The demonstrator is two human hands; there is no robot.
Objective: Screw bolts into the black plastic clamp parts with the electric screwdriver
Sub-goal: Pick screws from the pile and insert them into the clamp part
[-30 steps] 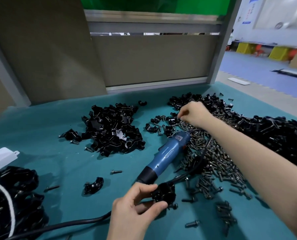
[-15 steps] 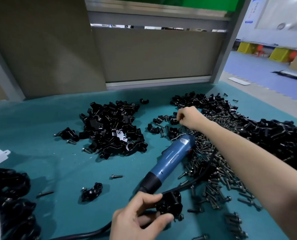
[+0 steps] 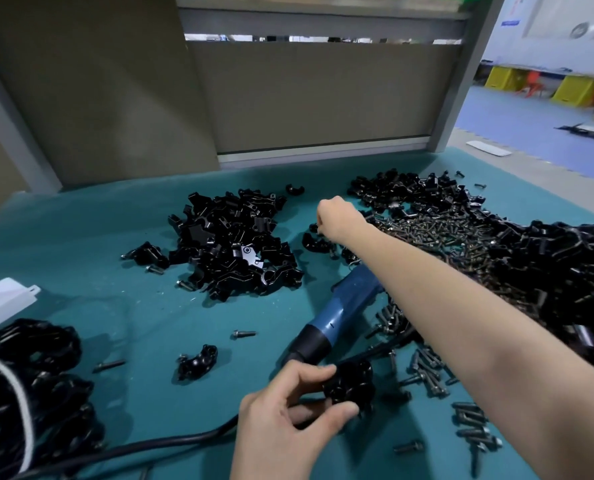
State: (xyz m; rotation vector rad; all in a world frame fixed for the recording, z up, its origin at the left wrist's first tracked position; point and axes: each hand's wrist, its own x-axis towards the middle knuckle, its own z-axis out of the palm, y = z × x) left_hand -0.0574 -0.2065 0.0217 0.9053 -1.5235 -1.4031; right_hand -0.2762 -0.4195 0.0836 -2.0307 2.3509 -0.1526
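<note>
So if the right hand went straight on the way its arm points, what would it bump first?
Probably the lone black clamp part lying just beyond the right hand, though the hand may pass above it.

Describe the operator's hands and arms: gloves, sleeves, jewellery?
No gloves on the left hand or the right hand. The right forearm shows no sleeve up to the frame edge. No rings, watch or wristband visible. The left arm is out of view past the wrist.

one head-worn camera looks forward and down, close over the teal table (image 3: 80,237).
</note>
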